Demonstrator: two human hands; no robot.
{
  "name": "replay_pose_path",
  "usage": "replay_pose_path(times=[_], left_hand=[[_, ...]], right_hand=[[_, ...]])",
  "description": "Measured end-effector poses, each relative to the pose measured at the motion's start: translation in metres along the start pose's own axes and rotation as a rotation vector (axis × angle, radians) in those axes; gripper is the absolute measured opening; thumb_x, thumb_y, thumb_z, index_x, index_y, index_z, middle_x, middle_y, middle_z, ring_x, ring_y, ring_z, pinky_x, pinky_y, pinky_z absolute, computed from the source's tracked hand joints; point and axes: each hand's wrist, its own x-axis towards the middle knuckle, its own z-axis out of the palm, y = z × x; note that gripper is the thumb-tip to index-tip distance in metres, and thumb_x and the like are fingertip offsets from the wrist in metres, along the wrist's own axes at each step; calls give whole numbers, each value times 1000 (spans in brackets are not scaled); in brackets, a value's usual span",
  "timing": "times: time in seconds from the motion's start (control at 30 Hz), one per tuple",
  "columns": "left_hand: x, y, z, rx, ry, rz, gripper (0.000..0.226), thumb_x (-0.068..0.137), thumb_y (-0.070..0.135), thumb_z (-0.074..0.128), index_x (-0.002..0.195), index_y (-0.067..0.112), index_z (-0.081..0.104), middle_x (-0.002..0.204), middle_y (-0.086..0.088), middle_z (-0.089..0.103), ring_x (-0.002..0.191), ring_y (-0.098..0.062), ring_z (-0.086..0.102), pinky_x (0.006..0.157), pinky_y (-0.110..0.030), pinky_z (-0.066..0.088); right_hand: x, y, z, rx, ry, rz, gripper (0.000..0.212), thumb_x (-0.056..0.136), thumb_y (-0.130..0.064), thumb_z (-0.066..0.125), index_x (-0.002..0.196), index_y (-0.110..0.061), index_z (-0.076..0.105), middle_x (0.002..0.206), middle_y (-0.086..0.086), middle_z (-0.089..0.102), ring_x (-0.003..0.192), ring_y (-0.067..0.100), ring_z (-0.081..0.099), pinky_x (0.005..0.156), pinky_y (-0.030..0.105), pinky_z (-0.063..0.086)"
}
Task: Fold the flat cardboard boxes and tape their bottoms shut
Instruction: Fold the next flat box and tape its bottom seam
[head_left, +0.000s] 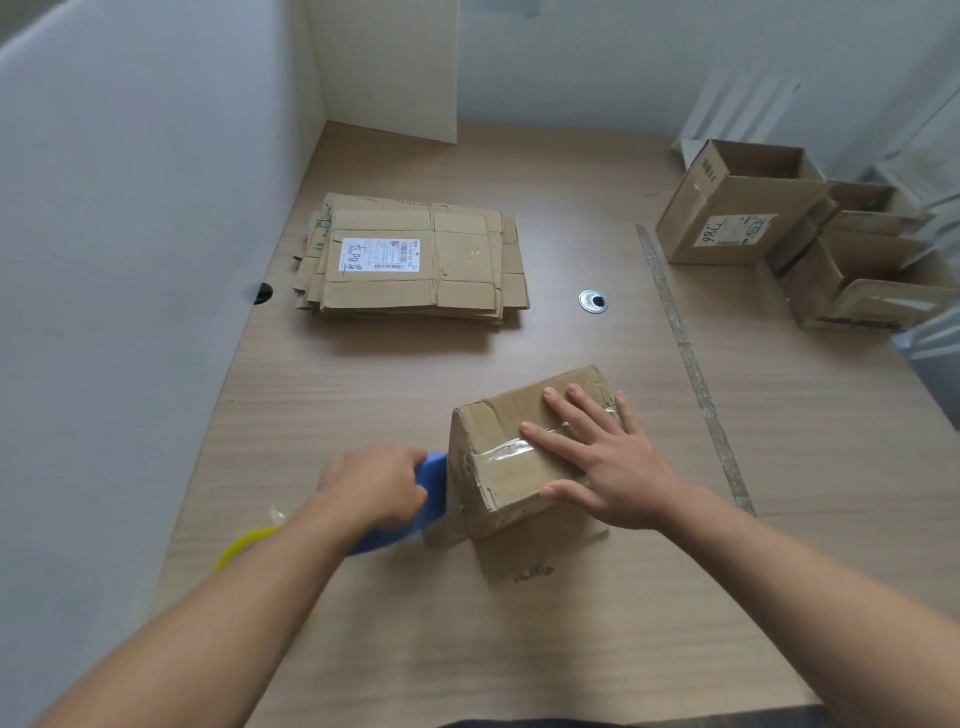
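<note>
Cardboard box (519, 483) sits on the near middle of the desk (571, 649), the right hand (602, 462) pressing straight, spread fingers (550, 441) on its taped top face while the left hand (374, 486) clenches a blue tape dispenser (435, 488) against its left side.

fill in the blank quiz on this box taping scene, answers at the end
The left hand grips a tape dispenser coloured ____.
The right hand rests on the box, over a strip of clear ____.
The stack of flat boxes carries a ____ label on top.
Missing words: blue; tape; white.
</note>
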Motion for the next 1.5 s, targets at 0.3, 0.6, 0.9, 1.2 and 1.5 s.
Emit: replay_pose_path(times=[0.3, 0.6, 0.9, 1.2, 1.5], left_hand=[[-10, -20, 10, -61, 28, -35, 58, 77, 43, 42, 134, 54, 43, 125, 13, 63, 106, -20, 59, 85, -34, 51], [-15, -49, -12, -327, 179, -60, 61, 85, 38, 54, 138, 63, 36, 105, 12, 60, 85, -6, 55, 64, -28, 43], [-37, -51, -7, -422, 325, 141, 68, 76, 52, 46, 141, 63, 31, 116, 18, 66, 96, -16, 61, 84, -37, 51], [-46, -44, 4, -70, 869, 711, 55, 93, 30, 55, 146, 27, 42, 80, 6, 58, 63, -20, 49, 60, -30, 42], [-47, -32, 6, 71, 952, 899, 62, 97, 26, 60, 152, 34, 33, 85, -1, 64, 64, -24, 56, 65, -36, 48]], right_hand=[[1, -11, -17, 105, -74, 29, 78, 83, -83, 28, 142, -64, -18, 163, -14, -22, 144, 11, -34, 115, 64, -14], [24, -104, -16, 224, 208, 355, 68, 84, -79, 33, 141, -42, 37, 138, -2, 36, 134, 24, 27, 115, 54, 16], [27, -105, 0, 168, 278, 372, 37, 86, -23, 51, 123, -21, 51, 136, 10, 42, 140, 34, 32, 114, 58, 19], [-4, -45, -4, 97, 307, -5, 43, 73, -3, 77, 115, -4, 66, 127, 19, 61, 125, 45, 55, 101, 63, 40], [-28, -25, -18, 339, 234, -30, 39, 95, -25, 62, 133, -21, 55, 149, -7, 45, 151, 16, 19, 123, 47, 10]])
